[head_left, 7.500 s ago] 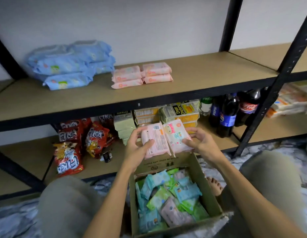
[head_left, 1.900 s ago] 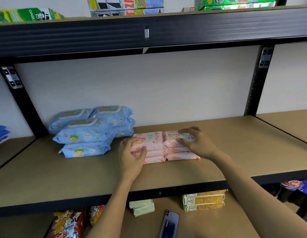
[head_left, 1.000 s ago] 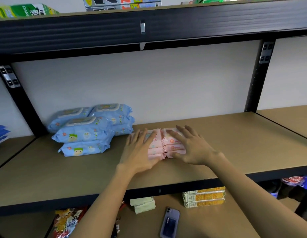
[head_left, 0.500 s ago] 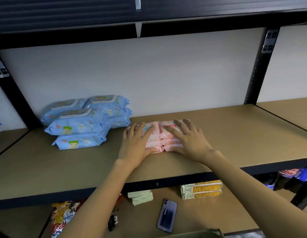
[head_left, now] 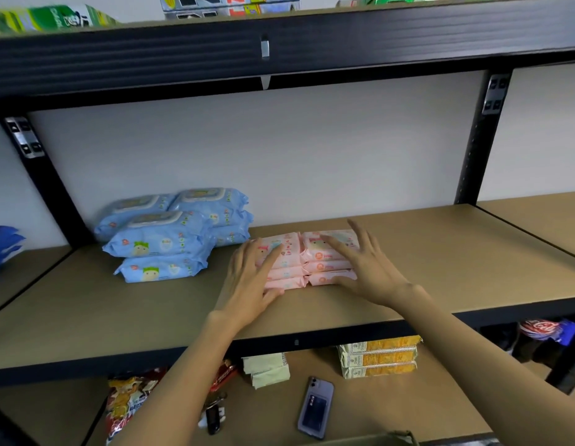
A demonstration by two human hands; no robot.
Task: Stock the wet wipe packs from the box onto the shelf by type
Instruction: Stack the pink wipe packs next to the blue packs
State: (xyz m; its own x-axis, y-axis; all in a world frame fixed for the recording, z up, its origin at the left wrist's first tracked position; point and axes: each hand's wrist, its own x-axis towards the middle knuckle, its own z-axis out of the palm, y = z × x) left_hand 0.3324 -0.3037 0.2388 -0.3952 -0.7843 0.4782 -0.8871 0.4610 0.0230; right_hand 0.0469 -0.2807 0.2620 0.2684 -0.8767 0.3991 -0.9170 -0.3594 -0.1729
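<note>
Where the hands meet: both reach onto the middle shelf (head_left: 440, 252) at the pink packs (head_left: 307, 262).
Surroundings: blue packs (head_left: 170, 239) are piled on the same shelf to the left of the pink ones, near but apart; darker blue packs (head_left: 3, 246) show at the far left edge in the next bay.
Above: the top shelf carries a green box (head_left: 48, 19) and other boxes, cut off by the frame.
Below: the lower shelf holds a phone (head_left: 315, 407) lying flat, yellow packets (head_left: 379, 357), pale packets (head_left: 267, 370), a red snack bag (head_left: 128, 400) and a dark key fob (head_left: 214, 420).
In the way: the forearms cross in front of the shelf's black front rail and part of the lower shelf; the hands cover the outer ends of the pink packs.
Count, pink: two stacks side by side and touching, three packs visible in each, six in all.
Count, blue: five can be made out; more may be hidden behind.
Count, yellow: three stacked.
Left hand (head_left: 251, 281): fingers straight and spread, resting against the left stack's left end and top.
Right hand (head_left: 366, 268): fingers straight and spread wide, over the right stack's right end; thumb low near the bottom pack.
Box: only a cardboard edge (head_left: 398, 437) shows at the bottom of the frame.
</note>
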